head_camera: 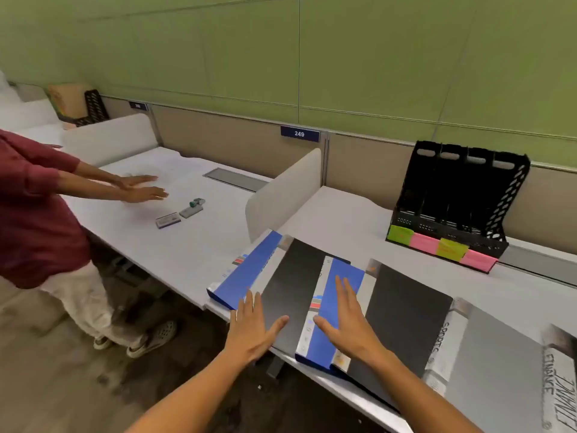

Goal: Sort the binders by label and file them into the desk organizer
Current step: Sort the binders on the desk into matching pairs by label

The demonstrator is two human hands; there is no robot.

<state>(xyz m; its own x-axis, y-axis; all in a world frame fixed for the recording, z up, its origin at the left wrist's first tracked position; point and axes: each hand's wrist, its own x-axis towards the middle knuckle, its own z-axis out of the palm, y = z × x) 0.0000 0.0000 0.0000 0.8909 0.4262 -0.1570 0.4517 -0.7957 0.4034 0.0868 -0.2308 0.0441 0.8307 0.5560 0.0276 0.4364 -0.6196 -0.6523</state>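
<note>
So the binders are all laid flat in a row along the near edge of the desk (343, 214), overlapping a bit like fanned cards. I count 4 for sure: a blue-spined binder on the left (249, 273), a second blue-spined one (335, 310) in the middle, then the SPORTS binder (409, 307) and the FINANCE binder (499, 364) on the right. There's a sliver of something past FINANCE at the frame edge, could be a 5th, can't tell.

My left hand (253, 329) is flat, fingers straight, resting on the black cover of the leftmost binder. My right hand (346, 320) is the same, palm down on the second blue spine. Neither is gripping anything, just pressing.

The desk organizer (512, 195) sits upright at the back right, well apart from the binders. 4 slots, and 4 sticky notes (441, 246) along its front lip: 2 green, 2 pink, alternating. Writing's too blurry to read from here.

If I'm doing this step right, I'd read each spine first, match it to a note, then lift 1 binder at a time by the spine so the overlapping neighbour doesn't slide off the desk edge.

Off to the left, another person in a red shirt (34, 198) has both hands flat on the next desk, near 3 small stamp-like items (182, 212).
</note>
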